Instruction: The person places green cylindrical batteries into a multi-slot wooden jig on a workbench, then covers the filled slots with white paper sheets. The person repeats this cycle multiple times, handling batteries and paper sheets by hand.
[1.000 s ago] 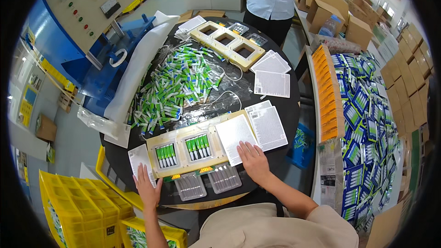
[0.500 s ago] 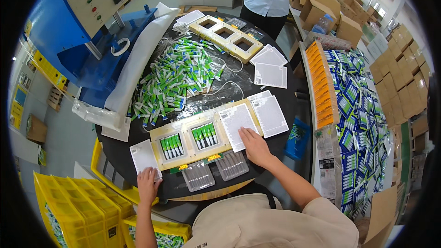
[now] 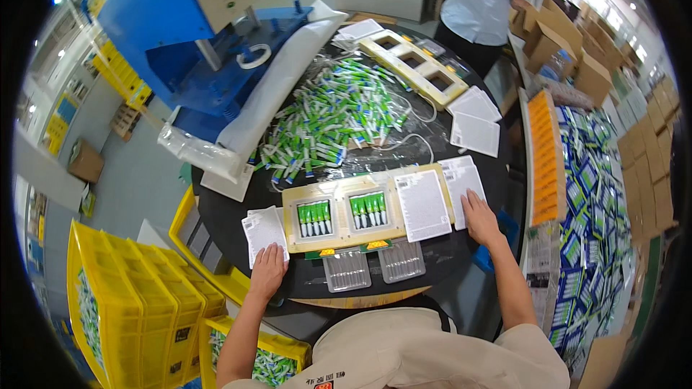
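A cream frame (image 3: pixel 339 189) with window-like openings lies before me on the round black table. Small green-and-white tubes with white tips stand in rows in its left (image 3: pixel 314 219) and middle (image 3: pixel 368 210) openings. A white printed card (image 3: pixel 422 205) covers the right end. My right hand (image 3: pixel 481 219) rests, fingers stretched, on another white card (image 3: pixel 458 179) just right of the frame. Beyond the left end, my left hand (image 3: pixel 269 271) lays its extended fingers on the lower edge of white cards (image 3: pixel 263 230). Two clear ribbed plastic trays (image 3: pixel 347 271) lie at the frame's near edge.
Loose tubes form a heap (image 3: pixel 331 115) behind the frame. A second cream frame (image 3: pixel 412 65) and more white cards (image 3: pixel 476 130) lie farther back. A blue machine (image 3: pixel 209 65) stands left, yellow crates (image 3: pixel 137 302) near left, blue packs (image 3: pixel 584 223) right. Another person (image 3: pixel 476 11) stands opposite.
My right hand has moved off the card over the frame's right end onto the card beside it. My left hand stays at the left cards, which now look fanned. The view has shifted.
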A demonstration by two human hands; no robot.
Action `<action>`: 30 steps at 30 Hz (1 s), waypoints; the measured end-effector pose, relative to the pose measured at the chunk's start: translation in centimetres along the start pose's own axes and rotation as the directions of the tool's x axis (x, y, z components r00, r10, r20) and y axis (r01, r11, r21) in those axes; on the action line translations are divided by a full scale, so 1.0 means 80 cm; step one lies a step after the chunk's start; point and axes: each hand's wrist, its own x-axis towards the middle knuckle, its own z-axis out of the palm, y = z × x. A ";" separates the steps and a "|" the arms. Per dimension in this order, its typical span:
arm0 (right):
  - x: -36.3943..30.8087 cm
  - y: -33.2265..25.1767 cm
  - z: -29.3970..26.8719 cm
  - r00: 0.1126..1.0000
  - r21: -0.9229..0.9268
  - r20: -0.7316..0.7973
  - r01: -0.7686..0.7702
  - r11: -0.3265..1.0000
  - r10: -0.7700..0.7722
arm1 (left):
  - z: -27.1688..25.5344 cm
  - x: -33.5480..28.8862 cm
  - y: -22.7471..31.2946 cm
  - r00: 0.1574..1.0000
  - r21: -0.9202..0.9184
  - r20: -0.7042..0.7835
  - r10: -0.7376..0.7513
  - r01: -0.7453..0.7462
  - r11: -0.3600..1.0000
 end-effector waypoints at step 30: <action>0.018 -0.306 0.056 0.886 -0.135 -0.329 0.299 0.945 -0.327 | -0.027 0.069 0.130 0.997 -0.260 -0.060 0.049 -0.063 0.964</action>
